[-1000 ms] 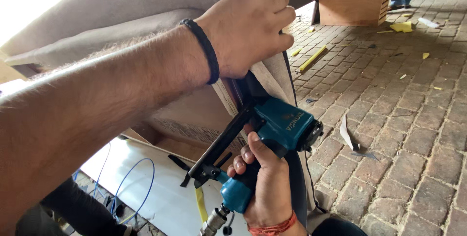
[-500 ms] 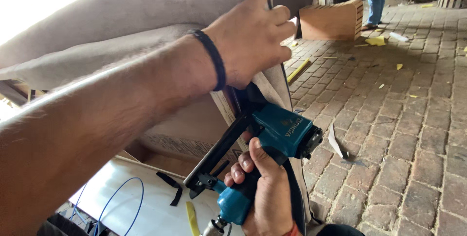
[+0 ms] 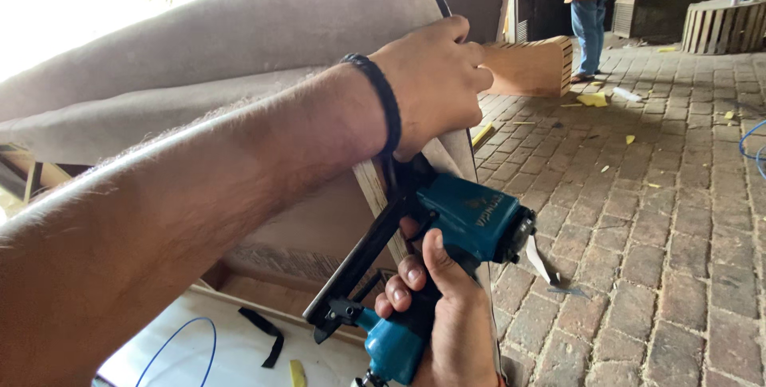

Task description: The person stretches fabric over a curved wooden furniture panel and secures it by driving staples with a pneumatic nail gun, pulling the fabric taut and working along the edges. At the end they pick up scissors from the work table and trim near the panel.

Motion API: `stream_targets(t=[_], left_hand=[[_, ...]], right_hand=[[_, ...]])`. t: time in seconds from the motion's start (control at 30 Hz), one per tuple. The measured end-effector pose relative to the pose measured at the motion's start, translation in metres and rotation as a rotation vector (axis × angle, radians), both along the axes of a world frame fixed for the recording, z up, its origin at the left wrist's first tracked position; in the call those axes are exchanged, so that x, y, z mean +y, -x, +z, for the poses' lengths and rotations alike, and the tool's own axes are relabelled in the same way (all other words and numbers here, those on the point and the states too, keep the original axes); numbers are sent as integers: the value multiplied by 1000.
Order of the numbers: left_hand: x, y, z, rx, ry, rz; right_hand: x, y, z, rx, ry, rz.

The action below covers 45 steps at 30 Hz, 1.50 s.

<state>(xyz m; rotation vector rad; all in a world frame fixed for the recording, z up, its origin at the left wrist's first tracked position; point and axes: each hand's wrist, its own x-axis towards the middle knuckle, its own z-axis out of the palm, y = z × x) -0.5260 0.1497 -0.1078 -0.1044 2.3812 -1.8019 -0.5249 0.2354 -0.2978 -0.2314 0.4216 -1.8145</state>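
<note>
Firmly, the right hand (image 3: 447, 323) wraps the teal staple gun (image 3: 459, 231) while the left hand (image 3: 431, 84) pinches grey fabric (image 3: 239, 44).

Bare forearms, black band (image 3: 385, 104) on left wrist, hands (image 3: 435, 84) ungloved, sleeveless

Stapler nose (image 3: 403, 183) (behind wrist) hidden

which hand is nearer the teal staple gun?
Right. The right hand grips the teal staple gun by its handle; the left hand is above it, pressing grey fabric against the frame edge.
</note>
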Motion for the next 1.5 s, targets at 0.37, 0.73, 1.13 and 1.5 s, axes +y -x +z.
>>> stream_targets(t=[0.37, 0.73, 1.13, 1.5], left_hand=[[8, 6, 1, -35, -73, 82], [-19, -3, 7, 31, -198, -264], [-26, -7, -5, 66, -42, -383], [-37, -7, -5, 109, -124, -435]], right_hand=[[-2, 2, -4, 24, -31, -16], [-12, 29, -56, 58, 2, 16], [-22, 21, -71, 104, 31, 9], [-25, 25, -48, 242, -1, -1]])
